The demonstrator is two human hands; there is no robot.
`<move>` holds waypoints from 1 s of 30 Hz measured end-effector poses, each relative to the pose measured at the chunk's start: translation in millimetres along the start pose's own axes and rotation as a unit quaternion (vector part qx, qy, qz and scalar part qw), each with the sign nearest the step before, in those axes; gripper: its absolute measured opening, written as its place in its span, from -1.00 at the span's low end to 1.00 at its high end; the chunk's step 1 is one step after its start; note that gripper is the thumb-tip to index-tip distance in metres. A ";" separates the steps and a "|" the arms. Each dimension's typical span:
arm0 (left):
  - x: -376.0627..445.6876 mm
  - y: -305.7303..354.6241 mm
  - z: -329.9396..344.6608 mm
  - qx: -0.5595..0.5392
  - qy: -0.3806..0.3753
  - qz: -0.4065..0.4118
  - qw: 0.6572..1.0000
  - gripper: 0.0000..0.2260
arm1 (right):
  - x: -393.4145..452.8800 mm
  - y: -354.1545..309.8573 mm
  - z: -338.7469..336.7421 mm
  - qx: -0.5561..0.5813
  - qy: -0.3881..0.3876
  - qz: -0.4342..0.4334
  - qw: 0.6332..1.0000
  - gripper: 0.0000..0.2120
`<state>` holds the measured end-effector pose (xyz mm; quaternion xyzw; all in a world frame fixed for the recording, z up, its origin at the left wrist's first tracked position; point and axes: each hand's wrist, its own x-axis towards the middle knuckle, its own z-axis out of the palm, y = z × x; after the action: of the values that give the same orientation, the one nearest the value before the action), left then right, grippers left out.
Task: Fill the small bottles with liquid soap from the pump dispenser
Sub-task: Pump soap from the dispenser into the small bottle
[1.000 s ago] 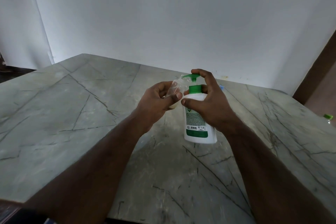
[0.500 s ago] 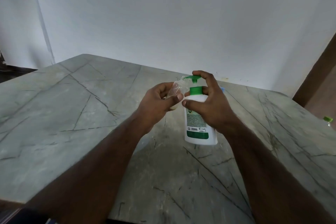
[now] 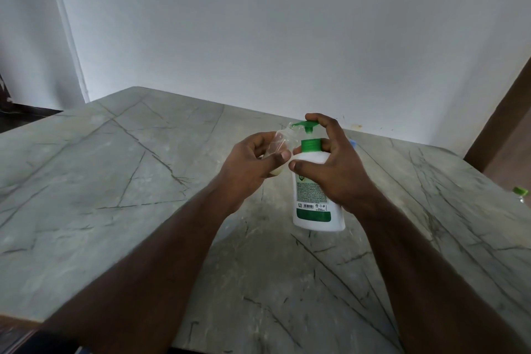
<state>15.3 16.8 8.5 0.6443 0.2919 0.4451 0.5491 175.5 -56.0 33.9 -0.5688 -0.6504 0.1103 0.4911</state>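
A small clear bottle (image 3: pixel 280 144) is pinched between the thumb and fingers of the left hand (image 3: pixel 253 164), tilted so that its open mouth sits just under the green spout of the pump dispenser (image 3: pixel 314 181), which stands on the grey veined table (image 3: pixel 115 181). The right hand (image 3: pixel 330 169) is wrapped round the dispenser's shoulder, with one finger laid over the green pump head (image 3: pixel 306 124). A little pale liquid is seen in the bottle's lower end. The bottle is judged thin-walled, light and easily squeezed, so it is best held at mid-body with gentle pressure; spilt soap would make it slippery. The dispenser is judged stiffer and heavier, steady enough if braced at the shoulder while the head is pressed. A green-capped object (image 3: pixel 521 192) is glimpsed at the right edge.
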 end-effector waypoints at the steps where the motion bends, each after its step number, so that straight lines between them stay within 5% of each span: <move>1: 0.1 0.0 -0.1 0.000 0.000 0.000 1.000 -0.56 | -0.2 0.2 -0.3 0.000 0.001 -0.001 1.000 -0.25; 30: 0.5 -0.5 0.4 0.005 -0.004 0.003 1.000 -0.55 | 0.6 1.2 0.3 -0.005 0.003 -0.005 1.000 -0.26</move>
<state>15.8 17.2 8.1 0.6501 0.2900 0.4422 0.5457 176.1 -55.0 33.1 -0.5685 -0.6522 0.1025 0.4908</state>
